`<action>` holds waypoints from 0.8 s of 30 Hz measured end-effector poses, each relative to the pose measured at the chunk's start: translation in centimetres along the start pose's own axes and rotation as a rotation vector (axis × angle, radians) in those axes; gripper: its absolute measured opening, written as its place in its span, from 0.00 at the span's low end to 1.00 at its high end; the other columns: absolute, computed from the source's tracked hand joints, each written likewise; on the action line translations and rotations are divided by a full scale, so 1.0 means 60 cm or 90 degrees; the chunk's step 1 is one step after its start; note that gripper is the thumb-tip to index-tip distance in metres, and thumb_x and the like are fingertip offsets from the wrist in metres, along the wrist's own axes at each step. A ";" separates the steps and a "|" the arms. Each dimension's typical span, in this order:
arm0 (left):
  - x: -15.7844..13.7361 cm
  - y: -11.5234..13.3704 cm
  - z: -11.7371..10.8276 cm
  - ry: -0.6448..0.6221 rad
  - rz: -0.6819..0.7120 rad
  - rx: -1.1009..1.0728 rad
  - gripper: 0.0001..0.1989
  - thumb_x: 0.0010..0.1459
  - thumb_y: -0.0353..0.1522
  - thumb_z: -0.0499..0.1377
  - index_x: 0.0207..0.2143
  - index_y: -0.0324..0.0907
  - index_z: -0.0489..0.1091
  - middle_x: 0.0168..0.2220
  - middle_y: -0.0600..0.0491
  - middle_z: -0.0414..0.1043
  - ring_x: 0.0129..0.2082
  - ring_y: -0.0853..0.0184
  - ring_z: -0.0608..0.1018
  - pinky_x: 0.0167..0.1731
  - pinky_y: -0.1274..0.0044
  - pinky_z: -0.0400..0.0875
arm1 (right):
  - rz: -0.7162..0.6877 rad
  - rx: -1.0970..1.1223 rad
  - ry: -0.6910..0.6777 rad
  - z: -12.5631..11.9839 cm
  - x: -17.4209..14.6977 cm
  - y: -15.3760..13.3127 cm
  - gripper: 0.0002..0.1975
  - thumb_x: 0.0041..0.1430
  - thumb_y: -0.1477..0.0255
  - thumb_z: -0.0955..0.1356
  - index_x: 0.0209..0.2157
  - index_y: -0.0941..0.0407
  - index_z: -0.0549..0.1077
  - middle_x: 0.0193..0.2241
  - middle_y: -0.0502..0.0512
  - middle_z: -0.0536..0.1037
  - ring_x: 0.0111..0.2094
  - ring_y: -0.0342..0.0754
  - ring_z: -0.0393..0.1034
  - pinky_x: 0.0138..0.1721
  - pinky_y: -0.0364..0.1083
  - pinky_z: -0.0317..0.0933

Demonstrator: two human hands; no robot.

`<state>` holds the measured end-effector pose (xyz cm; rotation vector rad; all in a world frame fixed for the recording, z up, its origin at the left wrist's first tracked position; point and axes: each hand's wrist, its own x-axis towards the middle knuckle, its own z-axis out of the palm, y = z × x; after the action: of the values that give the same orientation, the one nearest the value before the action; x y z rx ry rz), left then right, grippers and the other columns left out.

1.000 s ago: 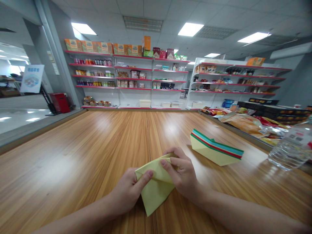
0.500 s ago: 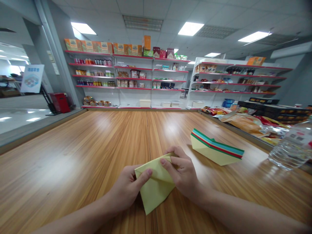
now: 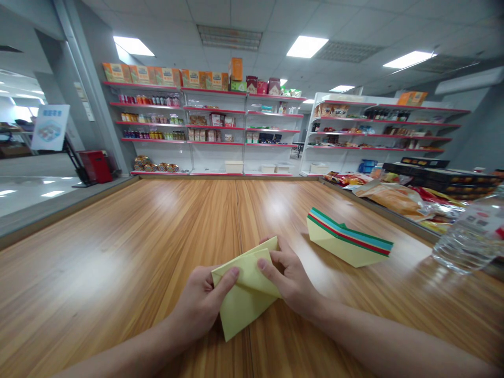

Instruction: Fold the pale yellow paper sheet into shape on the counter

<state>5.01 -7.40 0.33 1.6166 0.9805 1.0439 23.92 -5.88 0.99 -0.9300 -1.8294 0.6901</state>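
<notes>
A folded sheet of pale yellow paper (image 3: 246,299) is held between both hands over the wooden table. My left hand (image 3: 205,294) pinches its left corner, thumb lying on the front face. At the upper right edge, my right hand (image 3: 289,275) grips a folded layer with the thumb in front; some fingers are hidden behind the paper. Two layers stand slightly apart along the top edge. To the right, a folded paper boat (image 3: 348,241) rests on the table, pale yellow with green, blue, white and red stripes along its top.
On the right stands a clear plastic bottle (image 3: 466,236), near packaged snacks (image 3: 397,197) and black boxes (image 3: 441,176). The wooden table (image 3: 118,262) stretches forward to shelves of goods (image 3: 212,123). A sign (image 3: 50,127) stands at far left.
Both hands and the paper have shifted slightly left. The back layer's upper right corner now shows above my right hand, and the layers have spread further apart there.
</notes>
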 end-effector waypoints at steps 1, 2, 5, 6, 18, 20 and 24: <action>0.000 0.000 0.000 0.006 -0.008 -0.002 0.21 0.57 0.42 0.52 0.20 0.36 0.65 0.19 0.55 0.61 0.18 0.73 0.63 0.17 0.82 0.56 | -0.006 0.003 -0.005 0.000 -0.001 0.000 0.15 0.61 0.65 0.62 0.25 0.58 0.72 0.37 0.56 0.65 0.40 0.48 0.63 0.41 0.46 0.59; 0.001 0.000 -0.001 0.011 -0.014 -0.002 0.21 0.57 0.43 0.52 0.20 0.36 0.66 0.19 0.55 0.62 0.19 0.73 0.63 0.17 0.82 0.57 | -0.009 0.004 -0.007 0.000 -0.003 0.001 0.15 0.61 0.65 0.62 0.26 0.58 0.72 0.37 0.56 0.65 0.40 0.48 0.63 0.41 0.46 0.59; 0.000 -0.001 -0.004 0.017 -0.013 0.010 0.21 0.56 0.43 0.52 0.20 0.36 0.66 0.18 0.55 0.61 0.18 0.73 0.63 0.17 0.82 0.57 | 0.008 -0.010 0.011 0.002 -0.005 0.002 0.18 0.60 0.65 0.62 0.20 0.58 0.69 0.32 0.54 0.65 0.35 0.46 0.63 0.36 0.45 0.59; -0.001 -0.002 -0.005 0.019 -0.009 0.017 0.21 0.56 0.43 0.52 0.20 0.36 0.66 0.18 0.55 0.60 0.18 0.73 0.63 0.17 0.82 0.57 | 0.016 -0.020 0.023 0.004 -0.006 0.003 0.19 0.60 0.65 0.62 0.18 0.58 0.67 0.30 0.53 0.64 0.33 0.45 0.63 0.34 0.45 0.58; -0.005 0.002 -0.007 0.029 0.027 0.061 0.21 0.56 0.41 0.53 0.16 0.38 0.61 0.16 0.57 0.55 0.16 0.75 0.59 0.15 0.82 0.53 | -0.024 -0.091 0.078 0.006 -0.006 -0.007 0.22 0.59 0.67 0.64 0.13 0.58 0.60 0.25 0.51 0.61 0.26 0.43 0.59 0.25 0.44 0.54; -0.005 0.001 -0.007 0.026 0.030 0.062 0.21 0.57 0.41 0.52 0.16 0.38 0.60 0.16 0.57 0.54 0.16 0.75 0.59 0.16 0.82 0.53 | -0.030 -0.097 0.080 0.006 -0.006 -0.008 0.22 0.58 0.67 0.64 0.13 0.58 0.60 0.24 0.51 0.61 0.26 0.43 0.58 0.25 0.44 0.54; -0.005 -0.001 -0.007 0.020 0.034 0.052 0.21 0.57 0.42 0.52 0.16 0.38 0.60 0.16 0.57 0.53 0.17 0.75 0.59 0.16 0.82 0.52 | -0.030 -0.105 0.077 0.006 -0.006 -0.007 0.22 0.58 0.67 0.63 0.13 0.58 0.59 0.24 0.51 0.61 0.26 0.43 0.58 0.25 0.44 0.55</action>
<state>4.49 -7.55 0.33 1.7060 1.0176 1.0806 23.56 -6.44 1.00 -1.0107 -1.8143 0.4492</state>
